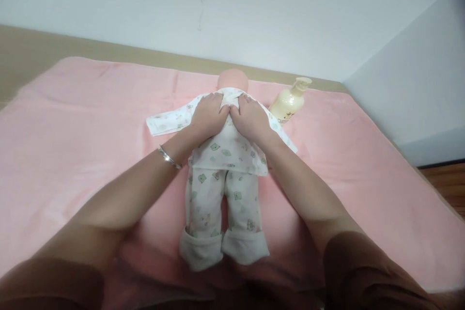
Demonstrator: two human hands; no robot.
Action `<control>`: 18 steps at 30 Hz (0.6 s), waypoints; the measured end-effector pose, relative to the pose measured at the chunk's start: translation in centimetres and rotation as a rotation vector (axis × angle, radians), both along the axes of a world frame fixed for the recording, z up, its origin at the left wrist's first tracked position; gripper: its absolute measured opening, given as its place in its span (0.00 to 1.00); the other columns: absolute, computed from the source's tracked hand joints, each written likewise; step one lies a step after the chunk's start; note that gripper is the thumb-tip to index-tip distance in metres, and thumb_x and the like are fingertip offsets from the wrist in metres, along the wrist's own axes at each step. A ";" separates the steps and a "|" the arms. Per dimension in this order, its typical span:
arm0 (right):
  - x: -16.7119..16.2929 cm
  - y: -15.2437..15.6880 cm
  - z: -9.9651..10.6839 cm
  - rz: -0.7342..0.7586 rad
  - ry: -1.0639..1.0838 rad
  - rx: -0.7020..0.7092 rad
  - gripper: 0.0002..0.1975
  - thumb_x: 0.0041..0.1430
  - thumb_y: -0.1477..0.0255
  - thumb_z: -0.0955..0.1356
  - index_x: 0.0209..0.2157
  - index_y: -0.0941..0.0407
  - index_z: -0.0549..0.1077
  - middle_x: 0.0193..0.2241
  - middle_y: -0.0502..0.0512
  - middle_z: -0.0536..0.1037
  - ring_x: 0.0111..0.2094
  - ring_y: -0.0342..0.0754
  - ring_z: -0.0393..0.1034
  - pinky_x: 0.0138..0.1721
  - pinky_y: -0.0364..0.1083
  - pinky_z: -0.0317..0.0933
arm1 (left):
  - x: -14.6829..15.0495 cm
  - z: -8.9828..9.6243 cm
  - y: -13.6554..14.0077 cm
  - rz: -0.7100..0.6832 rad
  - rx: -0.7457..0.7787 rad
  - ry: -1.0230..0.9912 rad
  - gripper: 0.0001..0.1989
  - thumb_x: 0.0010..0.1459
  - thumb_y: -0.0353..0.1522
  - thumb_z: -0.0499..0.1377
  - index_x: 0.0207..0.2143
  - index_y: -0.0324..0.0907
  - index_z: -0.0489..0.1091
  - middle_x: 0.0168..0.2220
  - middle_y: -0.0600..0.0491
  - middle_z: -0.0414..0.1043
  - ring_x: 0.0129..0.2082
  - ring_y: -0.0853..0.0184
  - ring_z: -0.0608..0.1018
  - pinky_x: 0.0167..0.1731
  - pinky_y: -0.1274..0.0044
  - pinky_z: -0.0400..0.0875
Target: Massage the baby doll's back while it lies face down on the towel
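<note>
Now left hand and right hand rest flat, thumbs close together, on the doll mid-sheet, seemingly pressing or stroking, the next move calling for gentle, even contact.

Dark lettering on the pump bottle, just beside the right hand, but it's too blurred to read!
</note>
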State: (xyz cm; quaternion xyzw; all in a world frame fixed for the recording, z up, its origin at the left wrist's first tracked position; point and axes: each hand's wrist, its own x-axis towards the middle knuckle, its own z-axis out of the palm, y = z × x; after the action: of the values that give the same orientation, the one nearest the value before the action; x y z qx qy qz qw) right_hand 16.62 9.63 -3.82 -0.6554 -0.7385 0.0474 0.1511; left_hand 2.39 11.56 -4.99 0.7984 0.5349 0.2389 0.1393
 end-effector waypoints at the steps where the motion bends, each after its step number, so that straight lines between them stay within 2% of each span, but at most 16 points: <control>1: 0.1 0.0 0.0 0.002 0.001 -0.002 0.29 0.70 0.67 0.53 0.61 0.72 0.66 0.64 0.77 0.69 0.66 0.66 0.63 0.67 0.61 0.57 | 0.0 0.3 -0.2 0.003 -0.011 0.021 0.19 0.67 0.33 0.43 0.50 0.36 0.69 0.53 0.38 0.74 0.54 0.53 0.74 0.62 0.61 0.66; 6: 0.9 0.4 0.6 0.021 0.045 -0.073 0.28 0.69 0.63 0.55 0.61 0.66 0.65 0.63 0.73 0.71 0.61 0.66 0.68 0.62 0.62 0.62 | 0.4 2.0 -1.7 0.020 -0.090 0.115 0.14 0.68 0.31 0.45 0.43 0.37 0.69 0.50 0.39 0.75 0.54 0.54 0.75 0.58 0.64 0.69; 9: 0.9 0.0 1.1 0.024 0.018 -0.096 0.28 0.71 0.63 0.54 0.61 0.66 0.65 0.62 0.73 0.71 0.61 0.66 0.68 0.62 0.61 0.62 | 0.4 2.4 -2.0 0.003 -0.128 0.110 0.13 0.68 0.30 0.45 0.43 0.37 0.69 0.49 0.40 0.75 0.52 0.56 0.76 0.54 0.66 0.70; 13: -0.3 -1.5 1.5 0.068 -0.051 -0.045 0.23 0.72 0.67 0.54 0.56 0.65 0.69 0.57 0.73 0.75 0.60 0.64 0.68 0.60 0.59 0.63 | -0.3 2.0 -0.7 -0.033 -0.167 0.024 0.16 0.68 0.29 0.45 0.47 0.37 0.70 0.50 0.41 0.76 0.52 0.56 0.77 0.53 0.67 0.70; 18: -1.3 -2.6 1.8 0.099 -0.061 -0.010 0.20 0.70 0.72 0.55 0.52 0.65 0.71 0.56 0.73 0.75 0.60 0.63 0.68 0.61 0.58 0.63 | -0.5 1.1 0.5 -0.063 -0.108 0.001 0.18 0.69 0.29 0.42 0.47 0.36 0.71 0.51 0.40 0.75 0.54 0.56 0.76 0.57 0.67 0.68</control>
State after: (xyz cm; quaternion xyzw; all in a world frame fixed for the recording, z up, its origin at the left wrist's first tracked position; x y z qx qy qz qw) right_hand 15.30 7.04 -2.03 -0.6199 -0.7741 0.0384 0.1228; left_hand 1.88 12.02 -3.86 0.8061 0.5218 0.2050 0.1892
